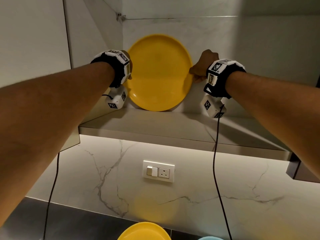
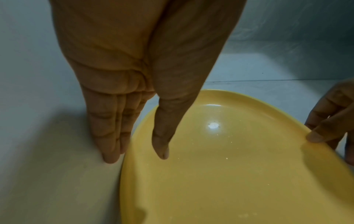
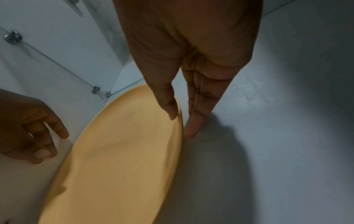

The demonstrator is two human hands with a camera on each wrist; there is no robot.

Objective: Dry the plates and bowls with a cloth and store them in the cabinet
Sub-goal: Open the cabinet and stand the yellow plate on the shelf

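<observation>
A yellow plate [image 1: 159,73] stands on its edge on the cabinet shelf [image 1: 155,125] and leans against the back wall. My right hand [image 1: 199,68] pinches its right rim: in the right wrist view, the thumb [image 3: 170,109] lies on the plate's [image 3: 122,151] front and the fingers [image 3: 193,125] behind. My left hand [image 1: 130,70] is at the left rim. Its fingers [image 2: 111,144] are straight beside the rim and its thumb [image 2: 162,145] hangs in front of the plate's [image 2: 229,174] face. In the right wrist view a small gap shows between this hand [image 3: 38,136] and the rim.
The cabinet's left side wall [image 1: 97,40] is close to my left hand, and the shelf runs on to the right. Below are a marble backsplash with a switch and socket panel [image 1: 158,170], a yellow dish [image 1: 143,231] and a blue dish [image 1: 209,238] at the bottom edge.
</observation>
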